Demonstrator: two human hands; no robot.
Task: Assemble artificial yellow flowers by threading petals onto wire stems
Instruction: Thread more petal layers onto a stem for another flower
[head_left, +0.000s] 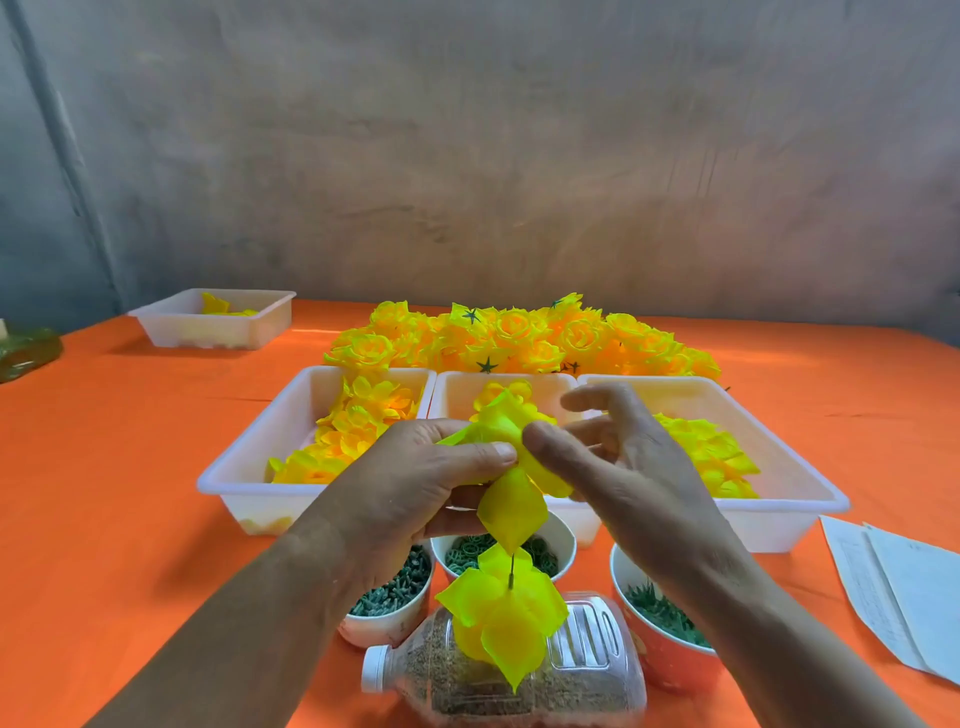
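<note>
Petals (498, 423) in yellow fabric sit bunched between my two hands, above the middle of the orange table (130, 467). My left hand (410, 483) grips the bunch from the left, fingers curled round it and the thumb laid flat along the top. My right hand (628, 467) meets it from the right: its thumb lies against the edge of the bunch and the other fingers are loosely spread and curved behind, the forefinger lifted. Whether that hand truly pinches the fabric I cannot tell.

Below my thumbs one petal hangs down, and beneath it a short length of the wire stem (511, 571) shows bare, running into a lower cluster (501, 618) already threaded on it. That cluster hangs in front of a clear plastic bottle (587, 670), which lies on its side with brownish grain inside.

Behind my hands three white trays stand side by side: the left tray (244, 457) and the right tray (810, 488) hold loose yellow pieces, and the middle tray (452, 392) is mostly hidden by my hands. Beyond them lies a pile of finished flowers (519, 338). Near me stand three cups: the left cup (387, 631) and the right cup (670, 660) with dark green bits, the middle cup (567, 540) with green rings. A smaller tray (171, 322) sits far left, and some papers (909, 597) lie at the right.
</note>
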